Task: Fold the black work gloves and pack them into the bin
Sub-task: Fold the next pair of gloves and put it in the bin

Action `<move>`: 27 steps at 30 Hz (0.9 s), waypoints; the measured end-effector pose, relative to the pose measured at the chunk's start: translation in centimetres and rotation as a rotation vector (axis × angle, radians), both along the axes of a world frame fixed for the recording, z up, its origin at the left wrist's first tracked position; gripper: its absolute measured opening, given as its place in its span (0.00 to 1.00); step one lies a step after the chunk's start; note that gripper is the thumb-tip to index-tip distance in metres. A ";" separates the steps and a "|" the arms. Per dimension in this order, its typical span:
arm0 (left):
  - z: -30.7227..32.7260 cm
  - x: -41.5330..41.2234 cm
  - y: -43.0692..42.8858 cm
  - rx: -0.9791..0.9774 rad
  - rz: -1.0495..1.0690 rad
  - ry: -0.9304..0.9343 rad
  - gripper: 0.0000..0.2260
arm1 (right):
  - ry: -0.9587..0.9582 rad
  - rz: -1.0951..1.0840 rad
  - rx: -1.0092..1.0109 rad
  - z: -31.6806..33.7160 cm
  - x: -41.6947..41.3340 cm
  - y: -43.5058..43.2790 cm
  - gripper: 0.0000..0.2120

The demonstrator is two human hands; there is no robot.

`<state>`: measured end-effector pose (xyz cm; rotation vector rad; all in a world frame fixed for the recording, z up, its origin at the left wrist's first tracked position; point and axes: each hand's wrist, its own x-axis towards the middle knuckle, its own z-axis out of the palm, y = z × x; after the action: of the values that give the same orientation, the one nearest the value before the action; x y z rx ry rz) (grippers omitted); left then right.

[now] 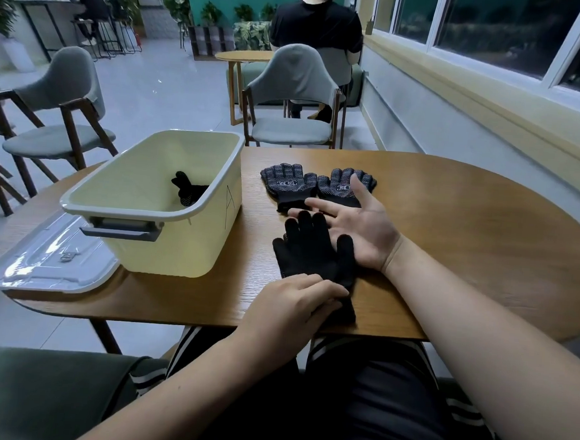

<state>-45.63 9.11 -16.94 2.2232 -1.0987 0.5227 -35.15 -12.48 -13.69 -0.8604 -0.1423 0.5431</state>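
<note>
Black glove (308,252) near table (452,231) edge, left hand (293,302) pressing cuff

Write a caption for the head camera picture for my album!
Left hand presses a black glove flat beside the cream bin; right hand lies open, palm up.

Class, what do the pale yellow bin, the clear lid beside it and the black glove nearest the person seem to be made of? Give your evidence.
Pale yellow rectangular bin: likely moulded plastic, smooth with a faintly glossy rim. Clear flat lid: transparent plastic, showing bright reflections. Nearest black glove: seemingly knitted fabric, matt and lying limp.
</note>
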 end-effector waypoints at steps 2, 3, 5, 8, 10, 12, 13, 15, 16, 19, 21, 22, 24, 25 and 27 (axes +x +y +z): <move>0.1 0.3 0.3 -0.009 -0.006 0.057 0.07 | -0.030 -0.106 -0.014 0.2 0.1 -0.1 0.44; 0.1 0.4 0.5 -0.009 -0.014 0.084 0.07 | -0.052 -0.157 -0.035 0.2 0.2 -0.2 0.43; 0.2 0.5 0.7 -0.004 -0.026 0.120 0.09 | -0.103 -0.270 -0.117 0.2 0.1 -0.3 0.40; 0.1 0.9 0.9 0.016 -0.020 0.084 0.11 | -0.222 -0.388 -0.305 0.2 -0.3 0.0 0.35; 0.0 1.3 1.1 0.065 0.005 0.057 0.13 | -0.319 -0.457 -0.496 0.4 -0.9 0.5 0.32; 0.2 1.6 1.4 0.140 0.057 0.088 0.18 | -0.445 -0.526 -0.699 0.2 -1.7 1.1 0.28; 0.3 1.8 1.6 0.180 0.081 0.108 0.20 | -0.529 -0.562 -0.816 -0.1 -2.2 1.3 0.25; 0.4 2.0 2.0 0.251 0.107 0.145 0.25 | -0.697 -0.607 -1.055 -0.8 -3.3 1.4 0.18; 0.5 2.2 2.2 0.282 0.113 0.162 0.27 | -0.776 -0.609 -1.149 -1.2 -3.9 1.4 0.15; 0.7 2.8 2.7 0.329 0.101 0.223 0.33 | -1.058 -0.571 -1.312 -2.2 -5.5 1.4 0.15; 0.7 3.3 3.2 0.327 0.090 0.255 0.37 | -1.167 -0.498 -1.372 -2.7 -6.3 1.4 0.17; 0.7 3.4 3.4 0.322 0.085 0.268 0.38 | -1.192 -0.456 -1.419 -3.0 -6.6 1.4 0.19; 1.0 3.5 3.9 0.300 0.078 0.272 0.38 | -1.210 -0.374 -1.549 -3.5 -7.1 1.5 0.22; 1.1 3.5 4.1 0.292 0.081 0.274 0.38 | -1.207 -0.343 -1.605 -3.7 -7.2 1.6 0.24; 1.4 3.6 4.4 0.288 0.099 0.288 0.39 | -1.187 -0.316 -1.671 -3.7 -7.2 1.7 0.26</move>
<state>-42.01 13.53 -15.55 2.5135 -0.9639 0.0778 -42.34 -10.80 -17.35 -2.7175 -0.6564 -0.3933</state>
